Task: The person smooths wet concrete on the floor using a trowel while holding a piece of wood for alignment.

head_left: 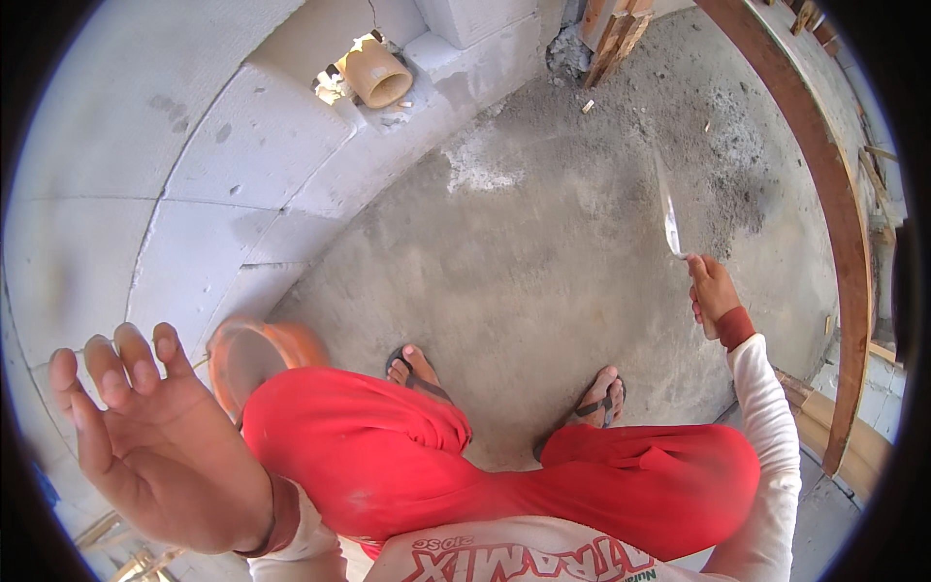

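Note:
My right hand [713,291] is closed round the handle of a trowel [669,218], whose narrow pale blade points away from me over the grey concrete floor [465,291]. Raised at the near left, my left hand [170,436] holds nothing; its palm is turned up and its fingers are apart and slightly curled. An orange bucket [296,341] stands beside my left knee, below that hand, and what is inside it is hard to make out. Both my feet are on the floor in dark sandals, with my knees bent wide.
A white block wall [242,175] runs along the left, with a short beige pipe [376,76] sticking out of a broken opening. Loose grey mortar rubble [722,145] lies at the far right. A brown beam [824,145] curves down the right side; wooden boards [616,39] stand at the back.

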Demonstrator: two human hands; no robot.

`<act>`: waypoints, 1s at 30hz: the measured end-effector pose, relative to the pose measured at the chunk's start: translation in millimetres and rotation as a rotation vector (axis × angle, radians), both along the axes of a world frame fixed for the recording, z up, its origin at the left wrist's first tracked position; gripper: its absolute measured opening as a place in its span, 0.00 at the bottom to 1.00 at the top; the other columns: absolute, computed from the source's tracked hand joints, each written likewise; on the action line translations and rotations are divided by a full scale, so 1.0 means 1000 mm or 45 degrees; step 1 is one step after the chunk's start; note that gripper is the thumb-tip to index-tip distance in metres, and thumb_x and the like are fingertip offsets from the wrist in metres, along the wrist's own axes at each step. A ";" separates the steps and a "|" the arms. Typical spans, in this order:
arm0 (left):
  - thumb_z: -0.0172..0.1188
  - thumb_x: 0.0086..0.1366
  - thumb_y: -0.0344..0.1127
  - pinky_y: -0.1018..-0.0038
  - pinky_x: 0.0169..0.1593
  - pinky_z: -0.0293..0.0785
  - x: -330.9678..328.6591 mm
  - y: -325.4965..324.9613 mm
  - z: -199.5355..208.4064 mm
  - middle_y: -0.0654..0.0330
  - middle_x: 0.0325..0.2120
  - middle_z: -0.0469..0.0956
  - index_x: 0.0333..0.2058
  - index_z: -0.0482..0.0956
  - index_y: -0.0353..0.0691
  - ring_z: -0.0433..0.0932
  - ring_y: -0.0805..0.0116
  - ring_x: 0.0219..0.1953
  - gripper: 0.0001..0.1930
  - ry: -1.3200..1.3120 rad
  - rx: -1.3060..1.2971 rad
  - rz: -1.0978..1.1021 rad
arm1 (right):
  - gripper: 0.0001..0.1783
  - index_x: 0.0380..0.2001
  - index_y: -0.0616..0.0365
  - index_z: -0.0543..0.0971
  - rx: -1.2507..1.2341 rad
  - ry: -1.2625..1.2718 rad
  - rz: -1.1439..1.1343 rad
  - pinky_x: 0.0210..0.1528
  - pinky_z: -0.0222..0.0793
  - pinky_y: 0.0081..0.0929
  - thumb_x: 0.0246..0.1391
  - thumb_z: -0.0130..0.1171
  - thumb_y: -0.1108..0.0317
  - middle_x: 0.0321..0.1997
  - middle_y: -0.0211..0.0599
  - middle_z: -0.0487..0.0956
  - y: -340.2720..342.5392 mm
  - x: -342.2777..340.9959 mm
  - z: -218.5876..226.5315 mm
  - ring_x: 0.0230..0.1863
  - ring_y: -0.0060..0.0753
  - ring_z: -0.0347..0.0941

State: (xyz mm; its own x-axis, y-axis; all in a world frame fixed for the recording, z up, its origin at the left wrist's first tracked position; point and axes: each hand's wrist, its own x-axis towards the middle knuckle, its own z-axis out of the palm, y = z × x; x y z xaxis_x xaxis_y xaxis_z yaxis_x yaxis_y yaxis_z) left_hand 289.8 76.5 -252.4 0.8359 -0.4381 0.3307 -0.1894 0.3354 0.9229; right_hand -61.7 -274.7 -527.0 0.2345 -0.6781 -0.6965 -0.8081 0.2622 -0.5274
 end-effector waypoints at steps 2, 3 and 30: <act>0.45 0.76 0.37 0.62 0.57 0.58 0.000 -0.005 -0.001 0.63 0.36 0.69 0.55 0.66 0.41 0.65 0.69 0.44 0.13 0.003 0.027 -0.057 | 0.23 0.40 0.60 0.74 -0.004 0.059 0.546 0.20 0.72 0.42 0.69 0.50 0.48 0.20 0.43 0.77 0.041 0.054 0.023 0.18 0.41 0.77; 0.45 0.76 0.37 0.63 0.56 0.58 0.001 -0.009 -0.003 0.64 0.36 0.69 0.55 0.66 0.42 0.65 0.69 0.44 0.13 0.021 0.021 -0.099 | 0.23 0.43 0.62 0.75 -0.196 -0.012 0.833 0.27 0.74 0.47 0.69 0.50 0.48 0.24 0.51 0.79 0.057 0.062 0.010 0.24 0.51 0.80; 0.46 0.75 0.37 0.63 0.51 0.60 -0.002 -0.039 -0.020 0.65 0.33 0.67 0.50 0.67 0.44 0.64 0.71 0.39 0.10 -0.036 0.084 -0.244 | 0.26 0.35 0.61 0.76 -0.265 -0.321 0.445 0.13 0.65 0.35 0.71 0.49 0.46 0.17 0.33 0.71 0.093 0.160 -0.076 0.12 0.29 0.69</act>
State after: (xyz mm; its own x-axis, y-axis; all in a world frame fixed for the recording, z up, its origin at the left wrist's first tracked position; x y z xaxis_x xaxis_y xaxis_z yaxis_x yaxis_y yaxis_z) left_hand 288.1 37.5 -271.9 0.7257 -0.6100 0.3182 -0.1542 0.3065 0.9393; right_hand 98.8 -182.1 -602.7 0.6178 -0.6475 -0.4461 -0.6690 -0.1347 -0.7310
